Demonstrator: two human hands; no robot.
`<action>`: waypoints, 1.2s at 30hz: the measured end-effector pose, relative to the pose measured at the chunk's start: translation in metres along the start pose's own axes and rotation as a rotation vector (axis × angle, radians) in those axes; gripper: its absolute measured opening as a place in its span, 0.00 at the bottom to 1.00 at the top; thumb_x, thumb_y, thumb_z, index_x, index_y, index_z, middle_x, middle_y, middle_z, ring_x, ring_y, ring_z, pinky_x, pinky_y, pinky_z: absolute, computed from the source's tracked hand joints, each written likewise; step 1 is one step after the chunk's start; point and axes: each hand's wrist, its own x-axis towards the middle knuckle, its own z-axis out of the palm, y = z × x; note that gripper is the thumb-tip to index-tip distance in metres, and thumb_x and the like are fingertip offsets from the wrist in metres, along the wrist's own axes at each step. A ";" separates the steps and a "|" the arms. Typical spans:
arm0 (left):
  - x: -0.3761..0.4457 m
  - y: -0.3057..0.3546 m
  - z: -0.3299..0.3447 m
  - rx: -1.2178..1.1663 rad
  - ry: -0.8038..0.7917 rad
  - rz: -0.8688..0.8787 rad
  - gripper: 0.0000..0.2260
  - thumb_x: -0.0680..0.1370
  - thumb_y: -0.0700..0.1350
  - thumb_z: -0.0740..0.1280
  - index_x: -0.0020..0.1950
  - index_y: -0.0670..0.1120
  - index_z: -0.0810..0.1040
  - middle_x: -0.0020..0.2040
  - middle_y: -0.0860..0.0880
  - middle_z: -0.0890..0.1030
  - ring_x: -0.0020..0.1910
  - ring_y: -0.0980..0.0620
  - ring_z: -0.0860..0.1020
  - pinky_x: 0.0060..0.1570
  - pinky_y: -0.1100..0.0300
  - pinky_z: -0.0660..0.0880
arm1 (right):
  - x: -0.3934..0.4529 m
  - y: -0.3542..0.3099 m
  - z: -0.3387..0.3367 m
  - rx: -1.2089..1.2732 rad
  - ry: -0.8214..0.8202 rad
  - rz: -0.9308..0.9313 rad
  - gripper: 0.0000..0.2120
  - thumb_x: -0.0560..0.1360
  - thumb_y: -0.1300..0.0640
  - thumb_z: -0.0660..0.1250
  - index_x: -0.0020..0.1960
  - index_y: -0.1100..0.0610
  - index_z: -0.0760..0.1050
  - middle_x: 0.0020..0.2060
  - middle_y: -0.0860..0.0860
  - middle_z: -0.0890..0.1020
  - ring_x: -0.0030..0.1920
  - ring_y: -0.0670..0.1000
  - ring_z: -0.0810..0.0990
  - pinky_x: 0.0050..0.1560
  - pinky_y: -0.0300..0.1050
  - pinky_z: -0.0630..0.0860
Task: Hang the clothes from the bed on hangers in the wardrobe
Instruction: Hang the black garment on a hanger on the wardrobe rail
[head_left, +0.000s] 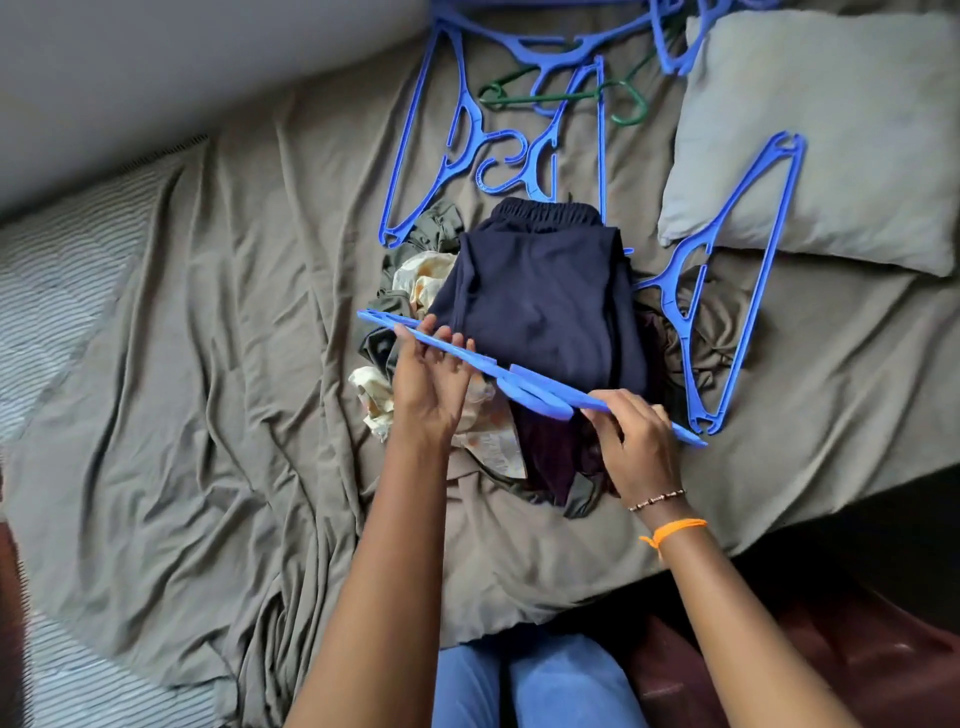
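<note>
Both hands are holding a blue hanger (524, 379) edge-on over the clothes pile on the bed (208, 364): the left hand (431, 379) is gripping its left arm, the right hand (634, 441) its right arm. Beneath it, folded navy trousers (540, 291) are lying atop the heap. More blue hangers (727, 270) are lying beside the grey pillow (821, 140).
</note>
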 end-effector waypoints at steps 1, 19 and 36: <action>-0.005 0.003 -0.002 0.068 -0.021 0.002 0.16 0.83 0.54 0.52 0.51 0.45 0.74 0.40 0.50 0.74 0.39 0.54 0.75 0.49 0.60 0.73 | 0.010 -0.011 -0.009 0.000 0.045 -0.002 0.15 0.78 0.50 0.58 0.45 0.58 0.78 0.38 0.51 0.82 0.39 0.52 0.75 0.37 0.48 0.63; -0.136 0.055 0.068 0.939 -0.332 0.726 0.19 0.78 0.39 0.63 0.69 0.42 0.68 0.65 0.42 0.71 0.62 0.50 0.71 0.65 0.59 0.66 | 0.033 -0.208 -0.173 0.272 0.324 0.147 0.12 0.78 0.55 0.61 0.42 0.56 0.80 0.28 0.52 0.75 0.35 0.55 0.73 0.37 0.47 0.68; -0.192 0.103 0.050 1.108 -0.475 0.940 0.04 0.74 0.42 0.70 0.45 0.43 0.77 0.42 0.50 0.79 0.40 0.57 0.76 0.46 0.59 0.71 | -0.091 -0.233 -0.196 0.297 0.334 0.205 0.13 0.78 0.57 0.62 0.41 0.60 0.81 0.23 0.43 0.71 0.24 0.37 0.72 0.32 0.32 0.66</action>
